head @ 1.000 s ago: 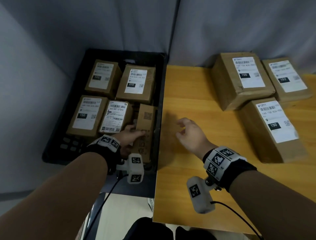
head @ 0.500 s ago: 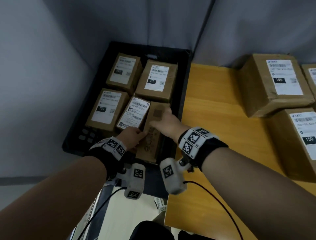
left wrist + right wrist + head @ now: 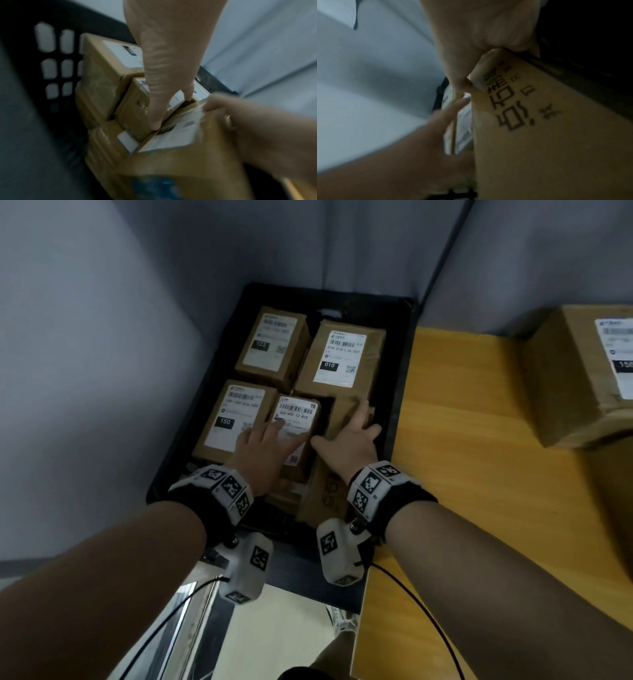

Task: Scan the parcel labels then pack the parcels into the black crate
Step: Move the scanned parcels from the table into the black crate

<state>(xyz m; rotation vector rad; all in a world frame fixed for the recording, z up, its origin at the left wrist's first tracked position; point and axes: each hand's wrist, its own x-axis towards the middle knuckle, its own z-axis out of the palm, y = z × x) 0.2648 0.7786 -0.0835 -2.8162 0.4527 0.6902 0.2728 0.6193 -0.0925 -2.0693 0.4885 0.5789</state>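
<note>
While parcel (image 3: pixel 327 494) leaned in crate (image 3: pixel 401 392), right hand (image 3: pixel 349 436) gripped it: fingers curled over top edge, thumb left. Long axis ran along fingers toward wrist. Left hand (image 3: pixel 263 453) pressed small parcel (image 3: pixel 295 411), fingers spread.

Your right hand (image 3: pixel 352 436) has left the wooden table (image 3: pixel 479 446) and come into the black crate (image 3: pixel 401 392). It now grips the narrow parcel (image 3: pixel 327 494) at its far end, thumb down the left face. Your left hand (image 3: pixel 265 455) has moved off that parcel's near end onto the small parcel (image 3: pixel 297 410), fingers straight on its label. Your head has turned left, centring the crate.
</note>
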